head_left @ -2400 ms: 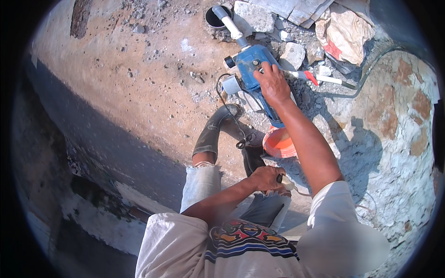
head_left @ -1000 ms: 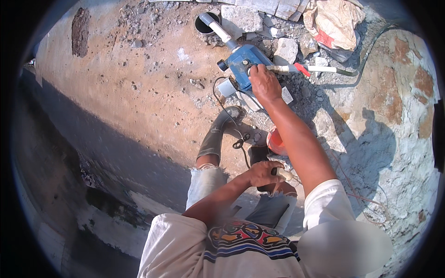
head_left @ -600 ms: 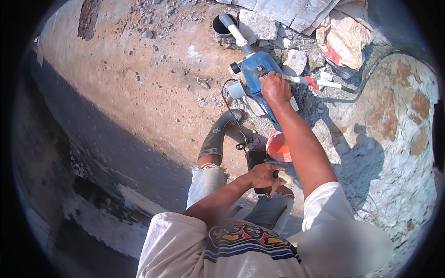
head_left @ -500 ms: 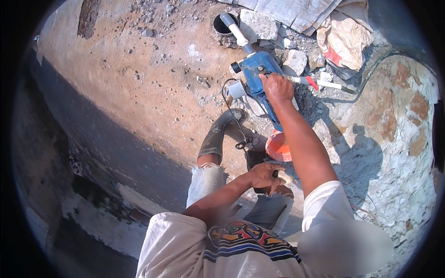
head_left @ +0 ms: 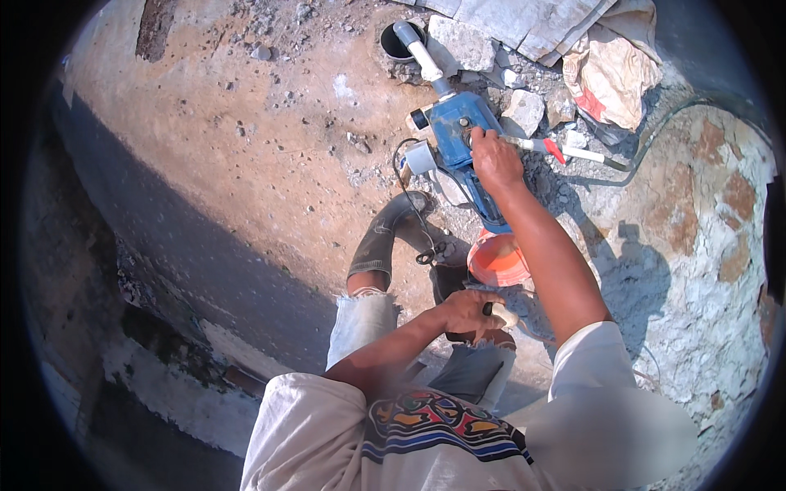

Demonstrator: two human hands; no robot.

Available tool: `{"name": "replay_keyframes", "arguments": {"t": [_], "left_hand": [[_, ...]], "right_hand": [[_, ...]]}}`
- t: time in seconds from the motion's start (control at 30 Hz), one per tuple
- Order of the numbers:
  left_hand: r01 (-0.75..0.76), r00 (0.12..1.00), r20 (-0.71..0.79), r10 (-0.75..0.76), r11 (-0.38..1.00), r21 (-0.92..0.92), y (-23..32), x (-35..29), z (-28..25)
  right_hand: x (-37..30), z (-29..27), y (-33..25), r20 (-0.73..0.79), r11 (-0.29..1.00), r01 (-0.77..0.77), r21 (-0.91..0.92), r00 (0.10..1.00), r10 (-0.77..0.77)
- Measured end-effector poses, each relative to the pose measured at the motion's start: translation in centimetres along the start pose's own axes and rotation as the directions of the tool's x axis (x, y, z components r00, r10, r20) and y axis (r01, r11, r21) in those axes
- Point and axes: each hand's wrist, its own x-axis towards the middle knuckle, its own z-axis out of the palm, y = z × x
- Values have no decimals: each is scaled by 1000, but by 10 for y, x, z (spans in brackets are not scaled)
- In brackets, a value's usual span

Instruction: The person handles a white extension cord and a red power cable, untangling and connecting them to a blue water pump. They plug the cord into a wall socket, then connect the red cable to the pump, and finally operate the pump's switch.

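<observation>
A blue water pump [head_left: 460, 123] rests on the rubble ahead of me, its pale angled pipe [head_left: 420, 53] reaching into a round dark-lined hole [head_left: 393, 47]. My right hand [head_left: 497, 161] is closed at the fitting on the pump's right side, beside a white outlet pipe [head_left: 577, 153] with a red-handled valve [head_left: 553, 150]. What its fingers grip is hidden. Held low in front of my body, my left hand [head_left: 471, 313] is closed around a short pale tube-like piece [head_left: 504, 314] with a dark end. An orange bucket [head_left: 499, 260] stands between the pump and my left hand.
A dark hose [head_left: 655, 139] curves away to the right. Broken concrete [head_left: 460, 42], a crumpled sack [head_left: 610, 78] and grey sheeting [head_left: 524, 23] lie beyond the pump. A black cable [head_left: 419, 209] hangs near my boot [head_left: 385, 233]. A rough whitish wall [head_left: 688, 327] rises at right.
My right hand has turned slightly at the pump fitting, and my right elbow has swung a little outward. My left hand keeps its hold on the pale piece.
</observation>
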Motion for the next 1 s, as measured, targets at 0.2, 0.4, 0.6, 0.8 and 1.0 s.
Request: {"name": "replay_keyframes", "arguments": {"t": [0.2,0.4,0.6,0.8,1.0], "left_hand": [[35,999,14,-34,999,-35,-1,1,1],[1,1000,11,-1,1000,-20,-1,-1,3],[-35,999,-10,34,999,-8,-16,1,8],[79,992,102,-76,996,-30,8,-6,-7],[-1,1000,9,1,1000,9,-10,-4,4]], "right_hand": [[-3,-15,-6,178,988,-150,45,974,140],[-6,12,8,-50,977,198,-76,978,-202],[0,-4,21,-55,933,358,-24,932,-359],[1,-1,16,42,978,198,59,979,-201],[-9,5,8,-6,978,89,190,996,-90]]}}
